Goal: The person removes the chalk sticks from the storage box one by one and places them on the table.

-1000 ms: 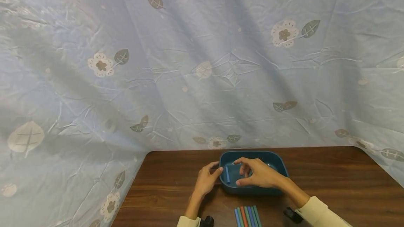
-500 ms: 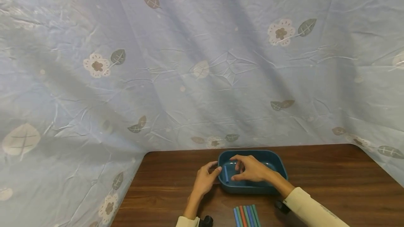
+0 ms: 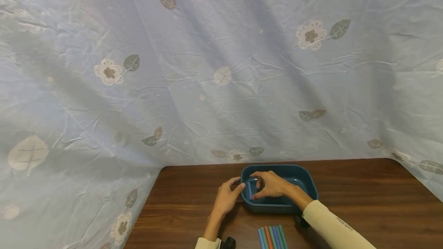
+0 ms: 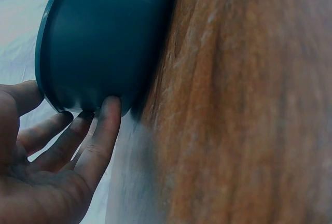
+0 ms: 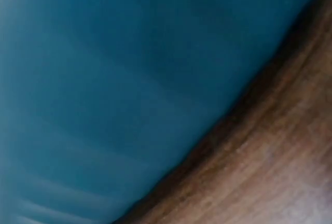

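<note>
A dark blue plastic basin (image 3: pixel 282 208) stands on the wooden table. My left hand (image 3: pixel 225 199) holds its left side, with the thumb at the rim and the fingertips against the outer wall, as the left wrist view shows. One slim blue stick (image 3: pixel 250 191) lies inside the basin near its left end. Over it is my right hand (image 3: pixel 273 185), with thumb and index finger spread apart near the stick's two ends; contact with the stick cannot be made out. The right wrist view shows only blurred basin wall (image 5: pixel 129 79) and table.
In front of the basin a row of several slim sticks (image 3: pixel 272 237), blue, green and red, lies side by side on the table (image 3: pixel 363 199). A pale floral cloth (image 3: pixel 221 118) hangs behind the table and on both sides.
My right hand has moved left inside the basin, closer to the blue stick. My left hand stays at the basin's left side.
</note>
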Tool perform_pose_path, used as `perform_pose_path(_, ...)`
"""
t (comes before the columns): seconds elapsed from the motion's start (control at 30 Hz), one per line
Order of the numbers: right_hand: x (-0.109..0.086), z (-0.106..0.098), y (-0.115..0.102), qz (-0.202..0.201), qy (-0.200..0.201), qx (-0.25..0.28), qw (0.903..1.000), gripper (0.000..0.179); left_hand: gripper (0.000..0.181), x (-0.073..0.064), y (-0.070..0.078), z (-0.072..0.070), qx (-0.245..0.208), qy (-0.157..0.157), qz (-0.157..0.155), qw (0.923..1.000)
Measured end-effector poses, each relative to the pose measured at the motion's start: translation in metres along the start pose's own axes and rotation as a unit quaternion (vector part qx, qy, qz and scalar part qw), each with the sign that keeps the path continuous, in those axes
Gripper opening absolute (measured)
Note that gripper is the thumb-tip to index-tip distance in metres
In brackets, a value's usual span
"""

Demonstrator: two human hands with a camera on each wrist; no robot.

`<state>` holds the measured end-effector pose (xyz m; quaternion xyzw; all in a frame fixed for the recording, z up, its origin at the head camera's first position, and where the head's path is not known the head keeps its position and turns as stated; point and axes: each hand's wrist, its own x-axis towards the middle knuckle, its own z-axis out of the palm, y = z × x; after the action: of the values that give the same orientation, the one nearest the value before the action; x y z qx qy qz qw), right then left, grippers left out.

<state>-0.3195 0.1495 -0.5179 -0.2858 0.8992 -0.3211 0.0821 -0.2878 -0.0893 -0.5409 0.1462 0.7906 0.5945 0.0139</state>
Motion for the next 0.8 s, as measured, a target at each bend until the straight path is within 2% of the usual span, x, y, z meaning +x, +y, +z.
perform_pose_path(0.33,0.009,0.005,0.004,0.024,-0.003,-0.018,0.9995,0.088,0.044,0.003,0.001,0.001,0.006,0.002,0.006,1.0000)
perform_pose_path(0.57,0.012,0.011,0.005,0.031,-0.005,-0.027,0.9991,0.084,0.043,0.002,-0.002,0.000,0.053,0.014,0.011,0.9985)
perform_pose_path(0.73,0.012,0.012,0.003,0.034,-0.005,-0.025,0.9991,0.081,0.043,0.000,-0.002,0.000,0.051,0.010,0.008,0.9986)
perform_pose_path(0.8,0.011,0.012,0.000,0.037,-0.006,-0.024,0.9990,0.081,0.044,-0.001,-0.001,0.000,0.029,0.005,0.002,0.9996)
